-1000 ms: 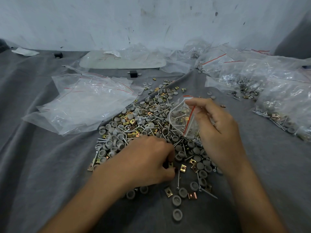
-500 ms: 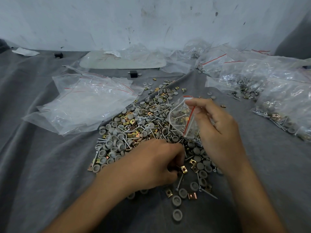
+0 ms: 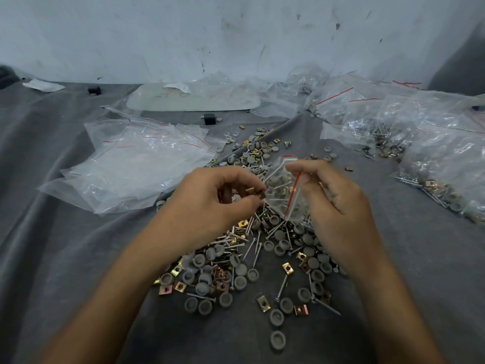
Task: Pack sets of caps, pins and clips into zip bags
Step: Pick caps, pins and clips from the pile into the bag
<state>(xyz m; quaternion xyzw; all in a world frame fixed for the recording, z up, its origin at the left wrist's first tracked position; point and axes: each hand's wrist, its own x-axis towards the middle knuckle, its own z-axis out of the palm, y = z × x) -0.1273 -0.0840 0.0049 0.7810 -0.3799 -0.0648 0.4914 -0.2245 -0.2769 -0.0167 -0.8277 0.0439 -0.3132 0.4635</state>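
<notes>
A loose heap of grey caps, metal pins and brass clips (image 3: pixel 237 261) covers the middle of the grey cloth. My right hand (image 3: pixel 333 203) holds a small clear zip bag (image 3: pixel 282 190) with a red seal line, its mouth open toward the left; pins and clips show inside it. My left hand (image 3: pixel 212 200) is raised above the heap and pinches a brass clip (image 3: pixel 253 192) right at the bag's mouth.
A stack of empty zip bags (image 3: pixel 141 164) lies at the left. Filled bags (image 3: pixel 425 148) pile up at the right and back right. A pale flat board (image 3: pixel 194 99) and a small black block (image 3: pixel 209 118) sit near the white wall.
My left hand has lifted from the near part of the heap up to the bag's mouth, now with a brass clip between its fingers. The right hand and bag stayed about where they were.
</notes>
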